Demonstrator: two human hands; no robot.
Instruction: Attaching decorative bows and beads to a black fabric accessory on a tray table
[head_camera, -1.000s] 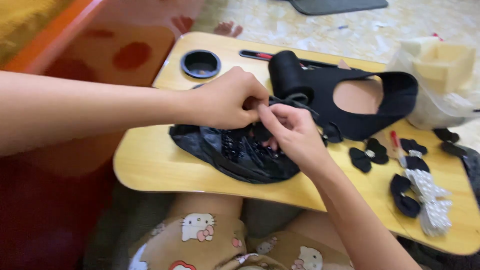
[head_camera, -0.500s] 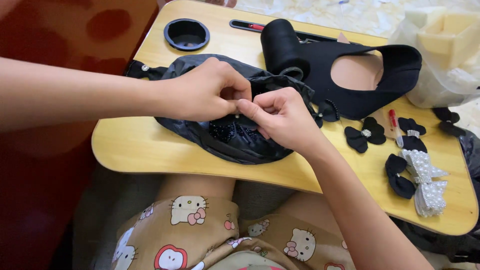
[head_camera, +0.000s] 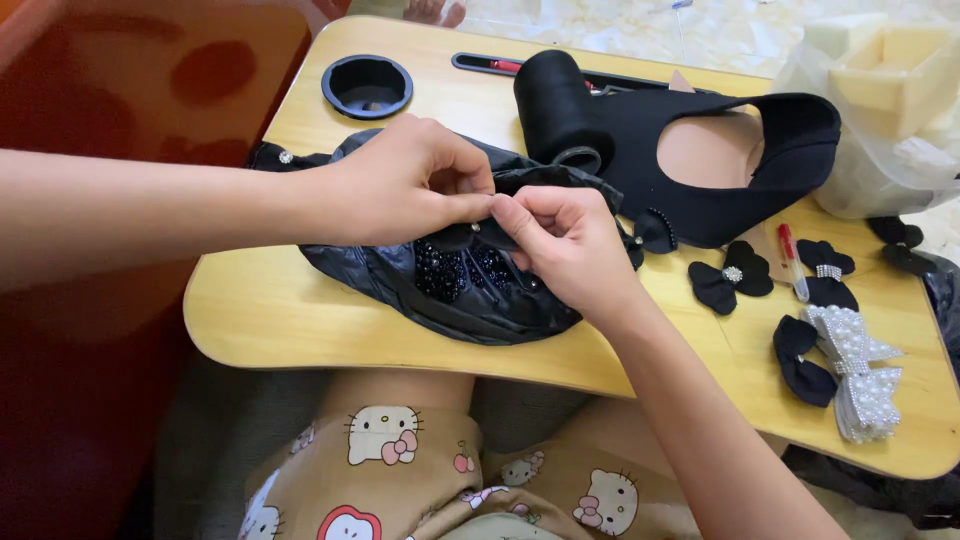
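Observation:
My left hand (head_camera: 405, 190) and my right hand (head_camera: 570, 240) meet above a black plastic bag (head_camera: 450, 300) of small black beads (head_camera: 450, 268) on a wooden lap table (head_camera: 280, 310). Between thumbs and forefingers both hands pinch a small black fabric bow (head_camera: 478, 232) with a tiny shiny stud at its middle. The left hand holds the bow's left side, the right hand its right side. The fingers hide most of the bow.
A black thread spool (head_camera: 555, 100) and a sheet of black fabric (head_camera: 740, 170) with oval cut-outs lie behind. Finished black bows (head_camera: 732, 275), pearl-covered bows (head_camera: 858, 365), a red pen (head_camera: 792, 258), a round cup recess (head_camera: 367, 85) and a clear bag of foam (head_camera: 890, 110) lie around.
The view has shifted down and closer. Both hands stay together over the bead bag, fingers working the small bow with little movement.

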